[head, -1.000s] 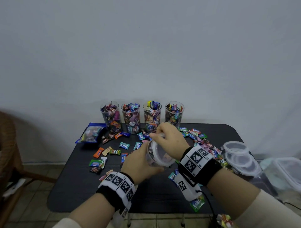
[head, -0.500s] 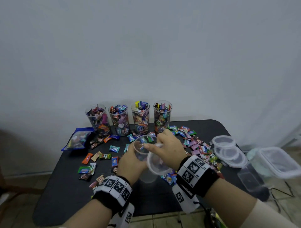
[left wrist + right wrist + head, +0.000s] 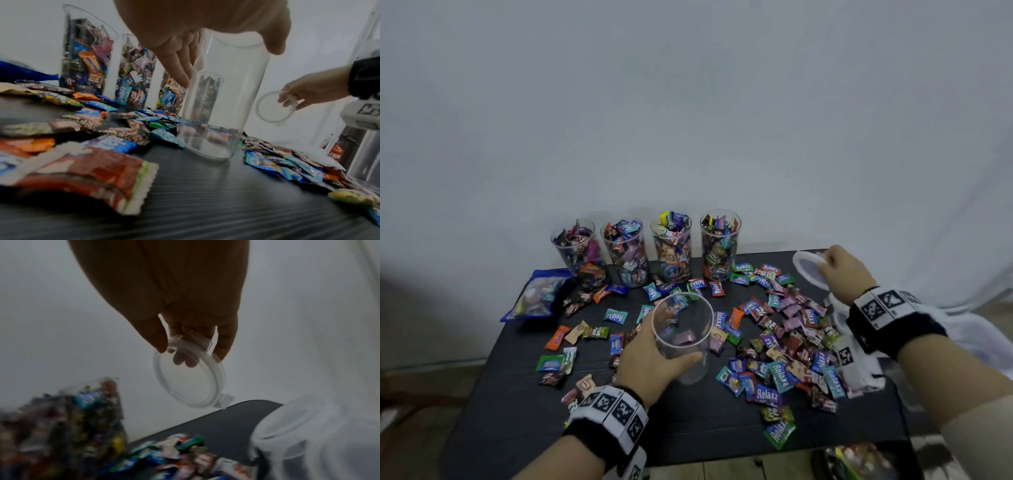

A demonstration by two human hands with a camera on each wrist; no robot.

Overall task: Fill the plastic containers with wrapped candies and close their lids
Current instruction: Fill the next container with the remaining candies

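A: Black table [image 3: 688, 431] fills the lower frame, wrapped candies [image 3: 784, 346] scattered across its middle and right.

B: And the four filled containers [image 3: 647, 251]?

A: Lidless, in a row at the table's far edge.

B: The empty container [image 3: 683, 337]?

A: Upright at centre on the table, the left hand [image 3: 650, 363] curled round it.

B: The right hand [image 3: 842, 270]?

A: At right, off the table's far corner, fingertips pinching a clear round lid [image 3: 190, 378] by its edge.
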